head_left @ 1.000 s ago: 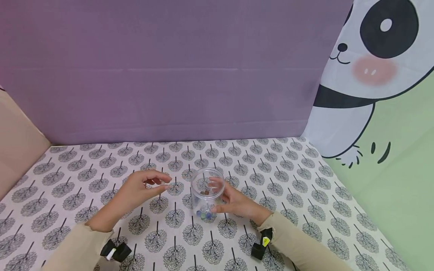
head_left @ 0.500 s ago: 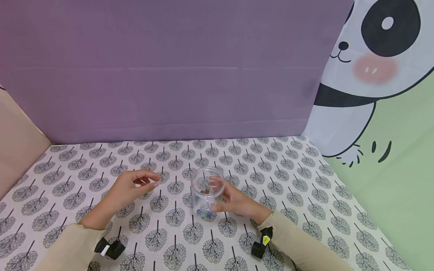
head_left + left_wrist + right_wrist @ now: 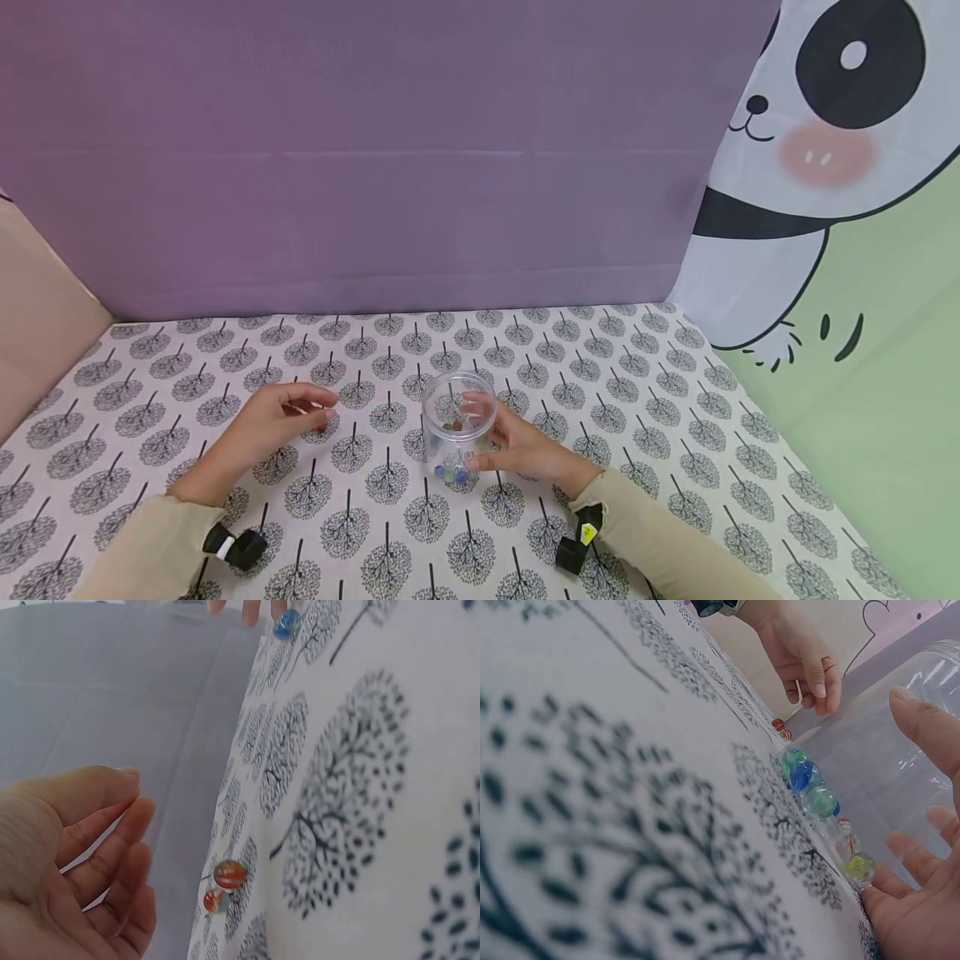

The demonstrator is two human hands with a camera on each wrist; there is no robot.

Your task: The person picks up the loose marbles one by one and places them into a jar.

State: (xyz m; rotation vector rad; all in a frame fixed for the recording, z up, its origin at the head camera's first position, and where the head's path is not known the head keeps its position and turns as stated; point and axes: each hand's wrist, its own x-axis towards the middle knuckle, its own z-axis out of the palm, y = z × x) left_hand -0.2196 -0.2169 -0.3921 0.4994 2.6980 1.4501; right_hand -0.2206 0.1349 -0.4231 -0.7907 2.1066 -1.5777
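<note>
A clear plastic jar (image 3: 437,446) stands upright and lidless on the cloth, with several blue, green and clear marbles (image 3: 450,476) at its bottom. Brownish marbles also show through its mouth. My right hand (image 3: 528,451) grips the jar's right side, thumb in front and fingers around the back. To the left, my left hand (image 3: 281,417) hovers with loosely curled fingers, thumb tip close to the index finger and nothing visible between them. Beside it in the left wrist view, an orange marble (image 3: 229,874) and a red-and-white marble (image 3: 215,901) lie on the cloth.
A white tablecloth (image 3: 386,546) with grey tree prints covers the table. Behind it hangs a purple curtain (image 3: 390,225), with a panda-printed green sheet (image 3: 885,375) on the right and a beige panel (image 3: 41,325) on the left.
My left hand has drawn left, away from the jar, and its fingers have bent a little more. My right hand and the jar have stayed in place.
</note>
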